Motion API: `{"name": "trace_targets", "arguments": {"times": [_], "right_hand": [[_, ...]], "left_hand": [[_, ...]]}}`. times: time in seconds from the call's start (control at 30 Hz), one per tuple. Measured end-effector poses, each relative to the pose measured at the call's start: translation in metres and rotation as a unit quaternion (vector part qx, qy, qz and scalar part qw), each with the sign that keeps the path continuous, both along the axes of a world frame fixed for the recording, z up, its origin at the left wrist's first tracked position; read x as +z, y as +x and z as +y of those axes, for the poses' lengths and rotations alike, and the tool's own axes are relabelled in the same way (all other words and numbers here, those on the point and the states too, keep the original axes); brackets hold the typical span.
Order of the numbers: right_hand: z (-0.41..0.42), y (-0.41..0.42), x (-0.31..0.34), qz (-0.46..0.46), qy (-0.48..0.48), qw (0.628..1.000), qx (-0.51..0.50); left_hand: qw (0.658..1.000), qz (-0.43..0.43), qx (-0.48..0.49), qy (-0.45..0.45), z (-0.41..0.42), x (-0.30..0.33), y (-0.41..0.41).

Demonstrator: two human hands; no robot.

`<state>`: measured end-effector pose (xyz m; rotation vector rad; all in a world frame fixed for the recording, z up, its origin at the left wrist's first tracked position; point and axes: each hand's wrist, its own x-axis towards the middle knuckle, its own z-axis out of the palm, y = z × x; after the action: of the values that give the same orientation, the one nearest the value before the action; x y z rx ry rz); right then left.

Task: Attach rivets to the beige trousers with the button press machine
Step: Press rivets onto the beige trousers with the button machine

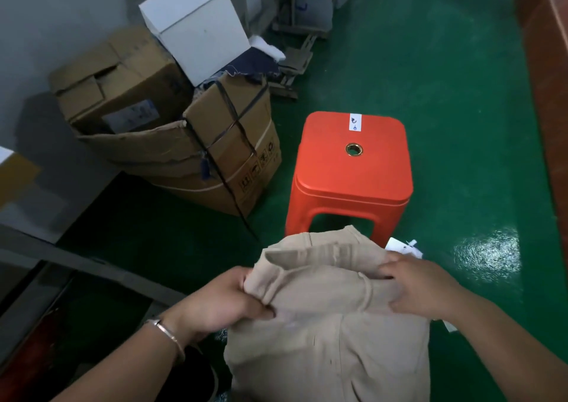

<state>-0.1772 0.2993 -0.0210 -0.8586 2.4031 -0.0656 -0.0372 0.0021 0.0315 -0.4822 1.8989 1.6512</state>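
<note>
Both hands, left hand (pixel 221 300) and right hand (pixel 415 288), are gripping the beige trousers (pixel 332 334) at what is probably the waistband, above the green floor (pixel 445 125); soft, light cloth, best held there.

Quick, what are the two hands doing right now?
Left hand: fingers curled, gripping the beige trousers at the top edge.
Right hand: also gripping the trousers, on the other side.
</note>
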Motion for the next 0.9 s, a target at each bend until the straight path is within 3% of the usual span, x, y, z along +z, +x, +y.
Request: {"name": "trace_targets", "arguments": {"times": [0.07, 0.13, 0.23, 0.3, 0.47, 0.67, 0.77, 0.9], "right_hand": [[0.008, -0.007, 0.006, 0.069, 0.04, 0.996, 0.035], [0.014, -0.012, 0.017, 0.092, 0.004, 0.995, 0.025], [0.016, -0.016, 0.046, -0.063, -0.176, 0.978, -0.09], [0.013, -0.015, 0.072, -0.181, -0.226, 0.946, -0.144], [-0.003, -0.013, 0.137, -0.251, -0.329, 0.895, -0.169], [-0.072, 0.006, 0.218, -0.216, -0.418, 0.881, -0.051], [-0.122, 0.026, 0.252, -0.211, -0.42, 0.881, 0.044], [-0.204, 0.07, 0.279, -0.184, -0.405, 0.876, 0.186]], "left_hand": [[0.999, 0.019, -0.024, 0.027, -0.002, 0.016, 0.008], [0.997, 0.051, -0.024, 0.054, -0.004, 0.034, 0.013], [0.99, 0.087, -0.031, 0.107, -0.009, 0.066, 0.015], [0.983, 0.104, -0.044, 0.147, -0.017, 0.087, 0.017], [0.957, 0.171, -0.029, 0.231, -0.048, 0.14, 0.036], [0.958, 0.214, 0.154, 0.111, -0.086, 0.195, 0.106], [0.937, 0.223, 0.265, 0.038, -0.105, 0.219, 0.161], [0.901, 0.174, 0.398, -0.011, -0.123, 0.245, 0.258]]}}
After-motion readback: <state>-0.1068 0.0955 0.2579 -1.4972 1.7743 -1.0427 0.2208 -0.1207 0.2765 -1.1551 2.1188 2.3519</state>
